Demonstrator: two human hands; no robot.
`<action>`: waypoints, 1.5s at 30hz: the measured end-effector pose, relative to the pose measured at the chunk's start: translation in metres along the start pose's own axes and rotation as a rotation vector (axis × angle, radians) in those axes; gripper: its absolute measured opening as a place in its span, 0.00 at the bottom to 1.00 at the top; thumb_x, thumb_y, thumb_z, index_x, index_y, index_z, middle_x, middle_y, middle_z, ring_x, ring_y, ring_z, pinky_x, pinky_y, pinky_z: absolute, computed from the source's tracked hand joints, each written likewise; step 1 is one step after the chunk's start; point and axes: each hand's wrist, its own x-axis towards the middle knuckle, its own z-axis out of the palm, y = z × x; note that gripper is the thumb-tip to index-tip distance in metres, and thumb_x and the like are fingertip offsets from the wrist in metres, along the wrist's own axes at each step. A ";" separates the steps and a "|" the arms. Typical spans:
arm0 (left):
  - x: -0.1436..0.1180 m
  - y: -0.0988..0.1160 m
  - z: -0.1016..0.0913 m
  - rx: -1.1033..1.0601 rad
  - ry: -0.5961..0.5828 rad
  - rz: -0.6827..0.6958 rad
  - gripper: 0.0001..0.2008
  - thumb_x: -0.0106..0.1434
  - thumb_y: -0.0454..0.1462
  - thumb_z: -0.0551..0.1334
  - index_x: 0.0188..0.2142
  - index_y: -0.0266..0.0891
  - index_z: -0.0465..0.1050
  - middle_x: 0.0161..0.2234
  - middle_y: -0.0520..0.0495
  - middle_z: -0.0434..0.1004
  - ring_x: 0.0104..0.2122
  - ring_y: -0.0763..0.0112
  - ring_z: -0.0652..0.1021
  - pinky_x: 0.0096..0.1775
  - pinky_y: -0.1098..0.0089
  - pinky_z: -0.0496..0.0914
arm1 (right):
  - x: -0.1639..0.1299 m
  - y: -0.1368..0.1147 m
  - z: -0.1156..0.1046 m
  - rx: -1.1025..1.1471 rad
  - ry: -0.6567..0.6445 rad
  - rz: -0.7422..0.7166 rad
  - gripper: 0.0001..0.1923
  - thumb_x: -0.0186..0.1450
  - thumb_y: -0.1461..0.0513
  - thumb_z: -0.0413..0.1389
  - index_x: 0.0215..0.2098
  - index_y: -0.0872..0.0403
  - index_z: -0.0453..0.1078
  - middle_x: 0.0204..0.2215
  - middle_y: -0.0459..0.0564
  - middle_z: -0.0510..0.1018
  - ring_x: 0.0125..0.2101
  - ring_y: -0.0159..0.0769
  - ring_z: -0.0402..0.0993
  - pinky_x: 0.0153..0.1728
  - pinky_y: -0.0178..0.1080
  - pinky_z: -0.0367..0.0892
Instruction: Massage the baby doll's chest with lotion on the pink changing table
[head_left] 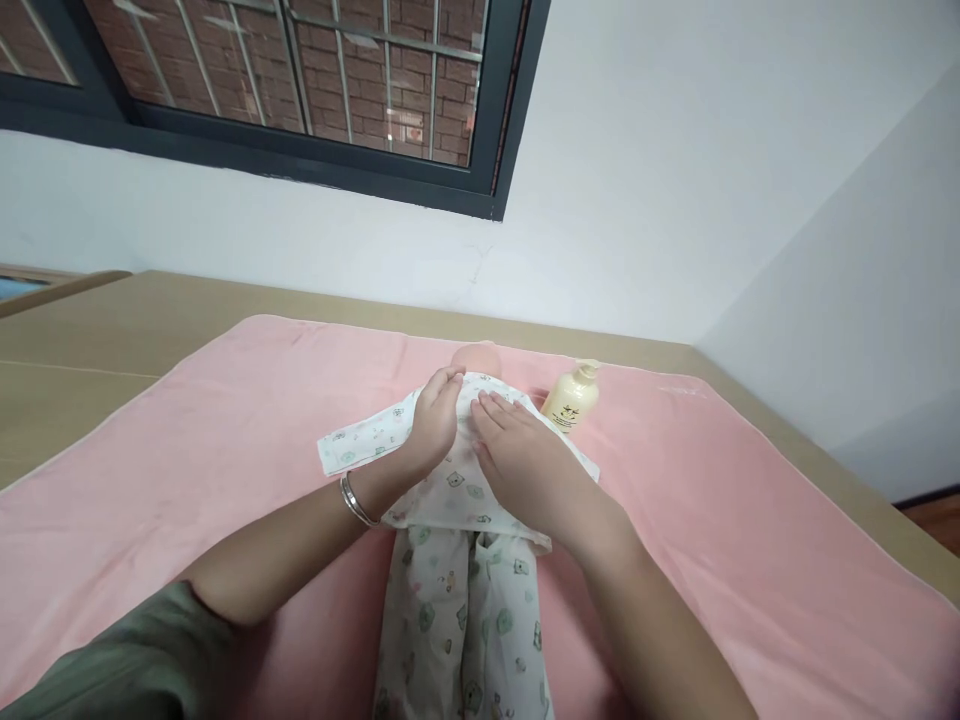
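What looks like a baby doll lies on its back, dressed in a white long-sleeved top (459, 482) with small green and brown prints. Its smooth pinkish head (480, 358) shows just past the collar. My left hand (437, 418) rests on the chest near the collar, turned on edge, fingers stretched out and close together. Palm down, my right hand (517, 455) lies flat on the other side of the chest with its fingers extended. Neither hand grips anything. Matching printed trousers (465, 620) reach down towards me. The doll's face and hands are not visible.
Just beyond my right hand stands a pale yellow pump bottle (574, 397), slightly tilted in view. A pink sheet (225, 430) covers most of the wooden surface (82, 330). Behind it are a white wall (600, 200) and a dark-framed, barred window (315, 150).
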 end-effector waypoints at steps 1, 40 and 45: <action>0.004 -0.006 0.000 -0.002 0.003 0.002 0.13 0.69 0.41 0.54 0.43 0.40 0.75 0.50 0.42 0.81 0.56 0.57 0.76 0.59 0.59 0.69 | 0.007 0.004 0.009 -0.004 -0.036 0.015 0.28 0.75 0.65 0.42 0.70 0.64 0.59 0.70 0.62 0.60 0.71 0.48 0.54 0.70 0.55 0.57; 0.006 -0.050 -0.001 0.282 -0.013 0.174 0.13 0.68 0.40 0.54 0.45 0.41 0.75 0.47 0.42 0.81 0.51 0.57 0.78 0.57 0.57 0.70 | 0.048 0.016 0.082 0.047 0.028 0.231 0.30 0.74 0.63 0.44 0.73 0.65 0.55 0.71 0.62 0.57 0.73 0.56 0.45 0.71 0.57 0.43; 0.006 -0.052 -0.001 0.398 -0.064 0.268 0.16 0.69 0.40 0.53 0.49 0.40 0.75 0.49 0.40 0.81 0.52 0.55 0.78 0.58 0.55 0.69 | 0.054 0.029 0.083 0.168 0.035 0.174 0.28 0.76 0.62 0.42 0.72 0.57 0.58 0.71 0.52 0.58 0.73 0.48 0.46 0.72 0.56 0.42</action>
